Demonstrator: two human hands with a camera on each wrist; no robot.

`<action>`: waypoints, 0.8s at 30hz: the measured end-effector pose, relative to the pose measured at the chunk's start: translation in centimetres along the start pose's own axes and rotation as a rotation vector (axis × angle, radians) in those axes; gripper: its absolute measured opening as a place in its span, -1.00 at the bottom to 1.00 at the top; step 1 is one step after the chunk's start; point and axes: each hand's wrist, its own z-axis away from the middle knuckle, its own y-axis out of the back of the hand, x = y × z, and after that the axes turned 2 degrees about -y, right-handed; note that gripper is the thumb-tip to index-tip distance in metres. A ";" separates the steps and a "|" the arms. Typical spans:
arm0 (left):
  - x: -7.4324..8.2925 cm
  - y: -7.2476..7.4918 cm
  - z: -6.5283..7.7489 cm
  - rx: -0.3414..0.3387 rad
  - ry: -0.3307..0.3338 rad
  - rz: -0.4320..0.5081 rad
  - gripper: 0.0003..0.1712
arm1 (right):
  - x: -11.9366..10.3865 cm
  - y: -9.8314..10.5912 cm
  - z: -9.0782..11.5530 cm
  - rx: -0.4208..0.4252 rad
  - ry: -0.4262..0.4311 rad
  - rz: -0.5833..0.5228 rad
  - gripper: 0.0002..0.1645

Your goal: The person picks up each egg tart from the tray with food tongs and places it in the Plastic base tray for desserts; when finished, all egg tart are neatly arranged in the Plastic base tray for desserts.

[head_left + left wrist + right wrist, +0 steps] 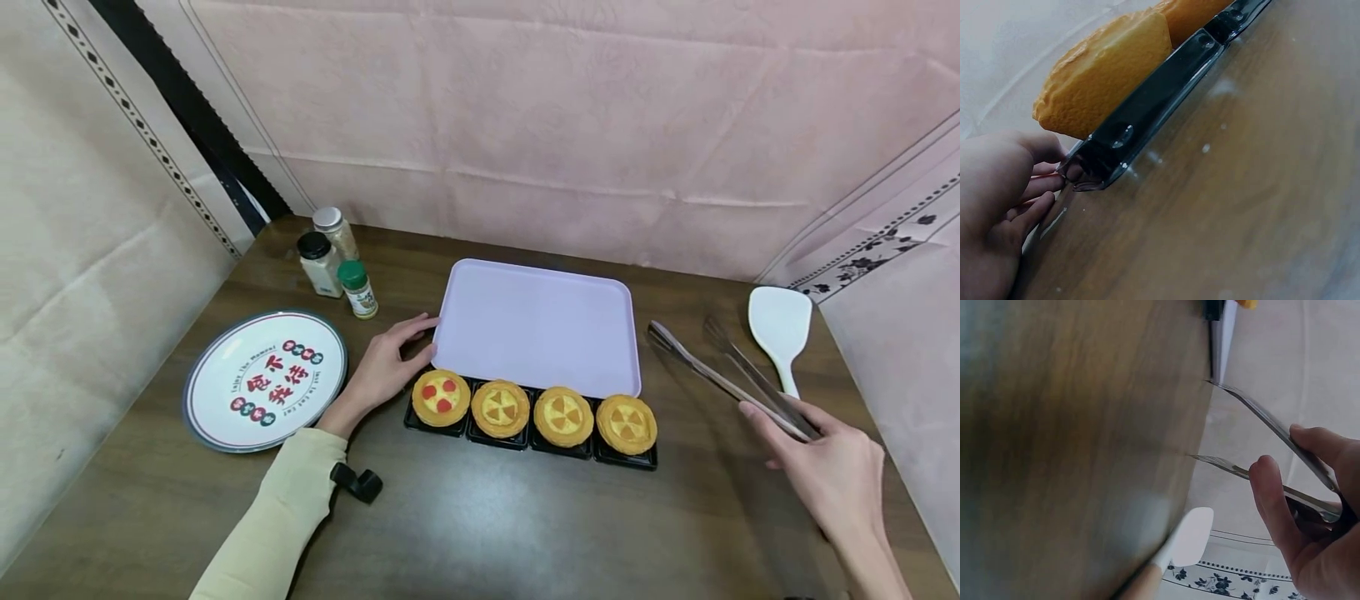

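Observation:
My left hand (386, 367) lies against the left edge of a lilac rectangular tray (536, 325), its fingers fairly straight. Its thumb is near the left end of a black plastic tray (1147, 112), which stands along the lilac tray's near side. Several round yellow tarts sit in a row on the black tray; the leftmost tart (441, 397) has red patches, while the others, such as the rightmost tart (626, 424), show yellow wedges. On the right, my right hand (832, 467) grips metal tongs (1266, 415), whose arms stand apart with nothing between the tips.
A round white plate (217, 392) with red lettering lies at left. Behind it stand a black-capped jar (321, 271), a green-capped bottle (360, 296) and a silver-capped shaker (337, 229). A white spatula (780, 321) lies beyond the tongs. Cloth walls (562, 125) enclose the table.

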 end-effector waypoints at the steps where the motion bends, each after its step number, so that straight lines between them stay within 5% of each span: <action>1: 0.0 0.0 0.0 -0.001 0.000 0.000 -0.49 | 0.1 -0.1 -0.2 -0.007 0.006 0.003 -0.20; 15: 0.2 0.0 -0.2 0.018 -0.003 0.002 -0.50 | -0.2 -2.3 -1.7 -0.242 0.006 0.235 -0.05; 24: 0.4 -0.4 -0.3 0.008 0.021 0.007 -0.50 | -0.1 -2.9 -1.8 -0.348 -0.033 0.238 -0.07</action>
